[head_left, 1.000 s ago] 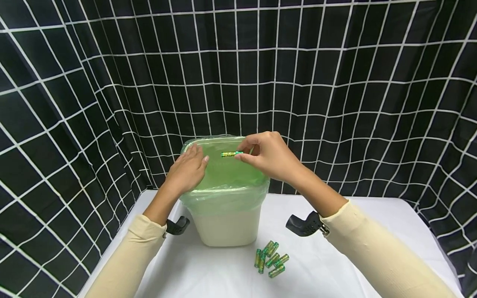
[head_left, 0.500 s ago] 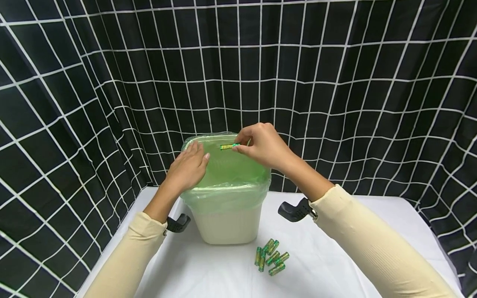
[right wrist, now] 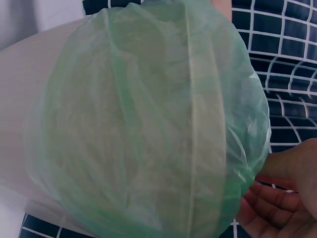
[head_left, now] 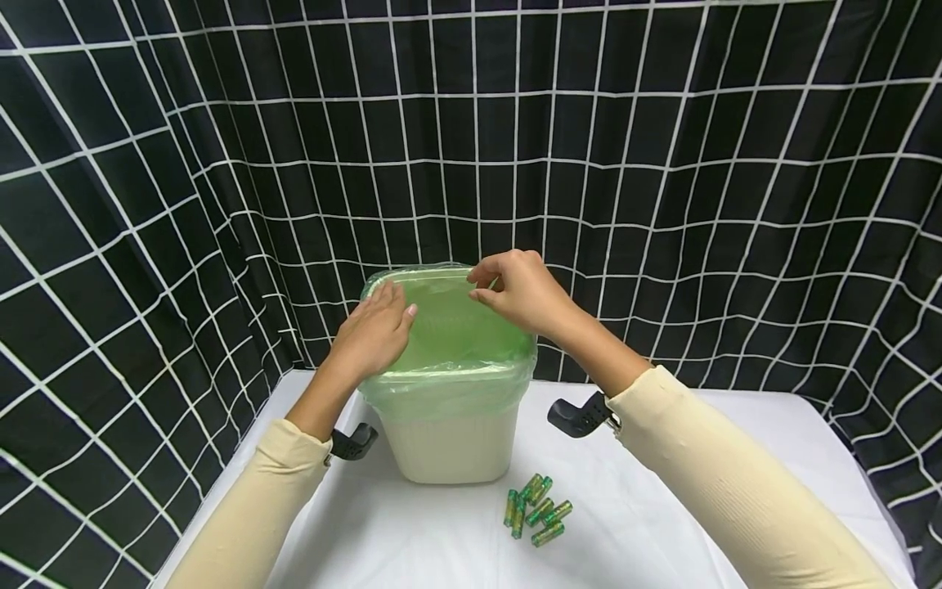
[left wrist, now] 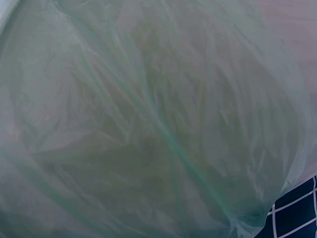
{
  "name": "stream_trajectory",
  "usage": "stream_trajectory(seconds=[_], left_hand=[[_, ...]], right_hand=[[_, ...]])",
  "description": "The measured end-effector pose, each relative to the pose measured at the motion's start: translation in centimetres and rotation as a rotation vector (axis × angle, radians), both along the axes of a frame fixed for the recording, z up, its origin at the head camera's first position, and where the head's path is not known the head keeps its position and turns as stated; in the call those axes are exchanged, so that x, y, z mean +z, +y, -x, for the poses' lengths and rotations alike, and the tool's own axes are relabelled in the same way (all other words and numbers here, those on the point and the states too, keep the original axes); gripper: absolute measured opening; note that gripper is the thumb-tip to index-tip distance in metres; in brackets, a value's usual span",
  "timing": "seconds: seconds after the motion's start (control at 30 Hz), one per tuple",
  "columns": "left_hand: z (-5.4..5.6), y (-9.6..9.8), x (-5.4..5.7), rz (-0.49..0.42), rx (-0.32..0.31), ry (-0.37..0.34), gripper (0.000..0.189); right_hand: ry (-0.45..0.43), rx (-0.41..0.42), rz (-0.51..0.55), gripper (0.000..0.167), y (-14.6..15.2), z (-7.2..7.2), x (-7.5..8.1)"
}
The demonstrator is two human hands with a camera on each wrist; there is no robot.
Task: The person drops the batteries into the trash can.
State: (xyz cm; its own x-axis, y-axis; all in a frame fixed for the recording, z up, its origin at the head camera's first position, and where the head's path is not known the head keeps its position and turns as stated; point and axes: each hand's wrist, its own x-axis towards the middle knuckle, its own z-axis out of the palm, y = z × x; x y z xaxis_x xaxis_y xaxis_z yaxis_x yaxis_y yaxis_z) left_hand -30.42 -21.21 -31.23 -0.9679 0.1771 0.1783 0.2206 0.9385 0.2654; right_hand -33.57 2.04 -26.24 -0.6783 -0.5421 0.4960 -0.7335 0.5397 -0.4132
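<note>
A pale bin (head_left: 452, 450) stands on the table with a green plastic liner (head_left: 447, 391) folded over its rim. My left hand (head_left: 371, 334) rests flat on the bin's left rim, fingers straight. Over the right side of the bin's mouth hovers my right hand (head_left: 524, 290), thumb and fingers loosely bent with nothing between them. Several green-and-gold batteries (head_left: 548, 535) lie loose in front of the bin. In the left wrist view the liner (left wrist: 148, 99) fills nearly everything. The right wrist view has my right hand (right wrist: 287, 198) beside the liner's edge.
A white cloth covers the table (head_left: 662, 507). Black curtains (head_left: 625, 188) with a white grid surround it at the back and sides. Each wrist carries a black camera mount (head_left: 577, 415).
The battery pinched in my right hand is gone from its fingers, let go over the bin, and no longer shows. The left hand stays on the rim.
</note>
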Motion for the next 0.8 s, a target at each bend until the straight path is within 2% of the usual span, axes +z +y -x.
stream_trajectory(seconds=[0.23, 0.47, 0.8], left_hand=[[0.0, 0.0, 0.0, 0.003, 0.005, -0.004, 0.062], [-0.1, 0.0, 0.0, -0.004, -0.003, 0.003, 0.061], [-0.2, 0.2, -0.1, -0.017, 0.005, -0.003, 0.062]], right_hand=[[0.007, 0.015, 0.01, 0.009, 0.9, -0.3, -0.5], [0.007, 0.02, 0.044, 0.008, 1.9, -1.2, -0.6], [0.049, 0.053, 0.127, 0.007, 3.5, -3.6, -1.1]])
